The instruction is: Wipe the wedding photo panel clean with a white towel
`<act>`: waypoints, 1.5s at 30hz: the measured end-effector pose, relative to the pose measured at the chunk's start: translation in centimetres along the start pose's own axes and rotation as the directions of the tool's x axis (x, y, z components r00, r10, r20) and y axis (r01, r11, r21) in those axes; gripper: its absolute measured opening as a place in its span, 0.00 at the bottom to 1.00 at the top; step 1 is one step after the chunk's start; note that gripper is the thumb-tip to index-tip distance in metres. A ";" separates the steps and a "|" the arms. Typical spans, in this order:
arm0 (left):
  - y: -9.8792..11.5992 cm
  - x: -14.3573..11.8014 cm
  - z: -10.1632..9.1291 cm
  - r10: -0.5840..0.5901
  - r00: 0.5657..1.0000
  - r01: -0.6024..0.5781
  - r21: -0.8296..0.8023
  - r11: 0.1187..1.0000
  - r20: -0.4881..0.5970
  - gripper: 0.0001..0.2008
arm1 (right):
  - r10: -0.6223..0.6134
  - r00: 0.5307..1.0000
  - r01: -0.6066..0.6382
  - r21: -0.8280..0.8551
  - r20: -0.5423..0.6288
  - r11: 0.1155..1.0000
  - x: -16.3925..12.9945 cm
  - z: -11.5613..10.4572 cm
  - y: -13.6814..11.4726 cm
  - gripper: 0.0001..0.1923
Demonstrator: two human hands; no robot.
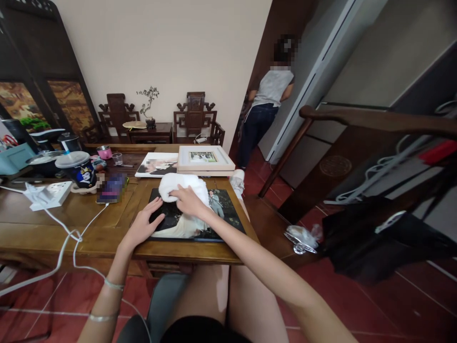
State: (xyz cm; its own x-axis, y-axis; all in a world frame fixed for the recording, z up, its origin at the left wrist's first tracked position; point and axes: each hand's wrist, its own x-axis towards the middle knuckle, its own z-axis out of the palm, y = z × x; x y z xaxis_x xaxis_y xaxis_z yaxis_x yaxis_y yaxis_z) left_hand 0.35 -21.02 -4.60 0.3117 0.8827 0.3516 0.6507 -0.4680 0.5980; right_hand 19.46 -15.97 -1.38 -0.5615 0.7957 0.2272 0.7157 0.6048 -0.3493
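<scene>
1. Right hand (188, 200) is pressed down on a white cloth (178, 183), fingers curled over it, on top of a big photo print (214, 214).
2. Left hand (143, 224) lies open and flat on the print's left edge.
3. The print sits at the near right end of the wooden table (107, 238).
4. Just beyond it there's a framed picture (205, 158), stacked on something, probably another frame.
5. Far right, a person (267, 102) stands in the doorway.

Three photo prints (200, 214), two carved chairs (194, 116), one cloth (178, 183)

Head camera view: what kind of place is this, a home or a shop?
Most likely a home's sitting room. Carved wooden chairs flank a side table against the wall, a framed photo lies on the wooden table, and the right hand presses a white cloth on a large photo print.
</scene>
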 end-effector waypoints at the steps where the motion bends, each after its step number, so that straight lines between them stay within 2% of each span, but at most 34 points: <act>1: -0.1 0.0 0.1 0.003 1.000 -0.002 0.007 1.000 -0.003 0.25 | -0.036 0.999 0.036 0.000 -0.007 0.999 0.8 0.2 -0.7 0.30; 5: -0.2 0.1 0.1 0.025 1.000 -0.025 0.011 1.000 -0.014 0.23 | -0.104 0.994 0.104 -0.004 -0.026 0.995 2.5 0.5 -2.3 0.28; 8: -0.1 0.0 0.1 0.019 1.000 -0.019 0.011 1.000 -0.010 0.23 | -0.104 0.994 0.104 0.004 -0.023 0.995 2.3 0.3 -1.7 0.28; 12: 0.0 -0.1 0.0 0.021 1.000 -0.021 -0.007 1.000 0.000 0.24 | -0.069 0.998 0.069 0.003 -0.014 0.998 0.6 -0.4 1.7 0.29; 17: 0.0 -0.1 0.0 0.033 0.999 -0.033 -0.022 0.999 -0.006 0.24 | 0.054 0.997 -0.057 -0.051 -0.052 0.997 -3.3 -2.1 6.8 0.27; 20: -0.2 0.0 0.1 0.032 0.999 -0.032 -0.021 0.999 -0.006 0.24 | 0.132 0.989 -0.139 -0.120 -0.063 0.983 -6.8 -2.8 7.8 0.28; 24: -0.2 0.0 0.1 0.028 1.000 -0.029 -0.021 0.999 -0.013 0.24 | 0.156 0.986 -0.164 -0.180 -0.055 0.970 -12.2 -2.8 6.1 0.29; 28: -0.1 0.0 0.2 0.028 1.000 -0.029 -0.025 0.999 -0.008 0.25 | 0.075 0.997 -0.070 -0.146 0.030 0.987 -17.2 -3.3 2.4 0.28; 31: -0.1 0.0 0.2 0.028 1.000 -0.029 -0.027 0.999 -0.012 0.25 | -0.007 0.992 0.016 -0.070 0.122 0.997 -19.0 -4.0 0.3 0.28; 35: -0.2 0.0 0.2 0.027 1.000 -0.027 -0.034 0.999 -0.013 0.25 | -0.043 0.992 0.046 -0.017 0.122 0.999 -18.2 -4.4 0.2 0.26; 39: -0.3 0.0 0.1 0.024 1.000 -0.024 -0.031 0.999 -0.012 0.26 | -0.003 0.999 0.006 -0.061 0.038 0.998 -14.8 -3.8 3.0 0.27; 45: -0.2 0.0 0.0 0.027 1.000 -0.027 -0.015 1.000 -0.003 0.26 | 0.120 0.991 -0.127 -0.135 -0.062 0.983 -9.8 -3.2 7.0 0.28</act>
State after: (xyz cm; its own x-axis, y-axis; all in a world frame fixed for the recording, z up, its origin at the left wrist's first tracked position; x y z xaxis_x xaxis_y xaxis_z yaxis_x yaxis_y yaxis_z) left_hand 0.21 -20.90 -4.76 0.3273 0.8696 0.3697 0.6319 -0.4923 0.5987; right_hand 31.30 -19.37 -3.16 -0.4451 0.8629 0.2392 0.8308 0.4976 -0.2492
